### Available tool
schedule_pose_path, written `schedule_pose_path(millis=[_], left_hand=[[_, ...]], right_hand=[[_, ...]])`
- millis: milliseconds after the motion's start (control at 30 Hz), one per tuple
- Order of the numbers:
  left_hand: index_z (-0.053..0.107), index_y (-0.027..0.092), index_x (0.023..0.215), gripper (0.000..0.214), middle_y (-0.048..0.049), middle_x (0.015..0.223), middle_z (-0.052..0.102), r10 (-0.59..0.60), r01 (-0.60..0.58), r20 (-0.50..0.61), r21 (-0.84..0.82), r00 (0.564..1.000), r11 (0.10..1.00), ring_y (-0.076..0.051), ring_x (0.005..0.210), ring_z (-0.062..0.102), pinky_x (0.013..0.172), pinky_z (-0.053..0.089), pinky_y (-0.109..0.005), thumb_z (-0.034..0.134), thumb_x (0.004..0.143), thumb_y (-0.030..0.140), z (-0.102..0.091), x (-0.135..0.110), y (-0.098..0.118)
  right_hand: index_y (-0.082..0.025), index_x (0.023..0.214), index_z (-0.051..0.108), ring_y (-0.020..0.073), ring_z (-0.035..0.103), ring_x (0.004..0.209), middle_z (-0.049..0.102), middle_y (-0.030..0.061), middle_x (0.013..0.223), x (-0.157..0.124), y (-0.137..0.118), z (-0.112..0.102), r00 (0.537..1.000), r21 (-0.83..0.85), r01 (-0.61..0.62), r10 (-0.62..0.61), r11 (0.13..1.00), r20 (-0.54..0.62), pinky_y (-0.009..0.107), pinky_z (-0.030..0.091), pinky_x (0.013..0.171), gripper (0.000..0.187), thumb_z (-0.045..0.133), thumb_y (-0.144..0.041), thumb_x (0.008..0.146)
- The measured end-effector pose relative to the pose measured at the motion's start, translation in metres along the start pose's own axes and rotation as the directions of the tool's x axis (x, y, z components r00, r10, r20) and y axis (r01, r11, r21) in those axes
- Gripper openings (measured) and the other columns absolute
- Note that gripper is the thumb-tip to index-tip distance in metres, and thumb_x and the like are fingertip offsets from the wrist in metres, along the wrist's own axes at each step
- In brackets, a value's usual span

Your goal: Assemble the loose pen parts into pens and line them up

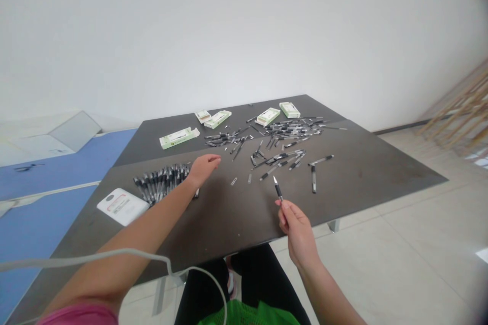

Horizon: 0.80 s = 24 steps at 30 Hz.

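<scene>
My right hand (pixel 295 223) grips an uncapped pen (pixel 278 189) near the table's front edge, with the pen's pointed tip facing up and away from me. Over the table's left half is my left hand (pixel 204 168), its fingers drawn together; whatever they may hold is hidden. Just left of that hand lies a row of dark-gripped pens (pixel 160 183) side by side, partly covered by my forearm. Loose pens and pen parts (pixel 285 157) are scattered ahead of both hands. Two small clear caps (pixel 234 181) lie between the hands.
Several green-and-white pen boxes (pixel 179 138) stand toward the table's back. A white card-like sheet (pixel 122 206) lies at the left. More pens are heaped (pixel 297 127) at the back right. A white cable (pixel 129 252) crosses my left forearm. The wall (pixel 244 35) is behind the table.
</scene>
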<state>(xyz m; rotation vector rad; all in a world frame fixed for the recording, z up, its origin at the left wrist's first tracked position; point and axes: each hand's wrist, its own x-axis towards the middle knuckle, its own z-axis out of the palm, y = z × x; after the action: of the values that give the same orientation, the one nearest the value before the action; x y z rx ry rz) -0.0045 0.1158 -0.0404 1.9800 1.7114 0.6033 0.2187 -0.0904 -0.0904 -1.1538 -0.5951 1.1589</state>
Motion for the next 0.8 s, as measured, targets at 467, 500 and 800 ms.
schedule_pose_path(millis=[467, 500, 800], left_hand=[[0.072, 0.019, 0.101, 0.031, -0.0087, 0.107, 0.07, -0.078, 0.106, -0.102, 0.307, 0.992, 0.946, -0.024, 0.102, 0.061, 0.085, 0.044, -0.028, 0.051, 0.08, 0.027, 0.012, 0.113, -0.015], [0.072, 0.019, 0.102, 0.031, -0.0091, 0.109, 0.069, -0.077, 0.108, -0.108, 0.316, 0.991, 0.942, -0.024, 0.102, 0.061, 0.085, 0.044, -0.029, 0.051, 0.081, 0.028, 0.01, 0.117, -0.016], [0.073, 0.017, 0.075, 0.02, -0.0153, 0.099, 0.069, -0.063, 0.083, -0.08, 0.278, 0.995, 0.957, -0.032, 0.106, 0.058, 0.089, 0.042, -0.04, 0.063, 0.074, 0.034, 0.033, 0.131, -0.008]], right_hand=[[-0.016, 0.097, 0.069, 0.0195, 0.059, 0.073, 0.067, 0.0059, 0.081, 0.03, 0.004, -0.009, 0.957, -0.556, 0.222, -0.288, 0.801, -0.033, 0.028, 0.044, 0.066, 0.039, 0.048, -0.047, 0.086], [-0.016, 0.096, 0.069, 0.0202, 0.06, 0.075, 0.068, 0.0065, 0.083, 0.03, 0.005, -0.009, 0.955, -0.561, 0.225, -0.295, 0.796, -0.037, 0.028, 0.045, 0.067, 0.039, 0.048, -0.046, 0.086], [-0.017, 0.096, 0.07, 0.0236, 0.065, 0.088, 0.072, 0.0087, 0.095, 0.028, 0.009, -0.01, 0.933, -0.607, 0.274, -0.36, 0.747, -0.022, 0.033, 0.049, 0.078, 0.035, 0.048, -0.043, 0.086]])
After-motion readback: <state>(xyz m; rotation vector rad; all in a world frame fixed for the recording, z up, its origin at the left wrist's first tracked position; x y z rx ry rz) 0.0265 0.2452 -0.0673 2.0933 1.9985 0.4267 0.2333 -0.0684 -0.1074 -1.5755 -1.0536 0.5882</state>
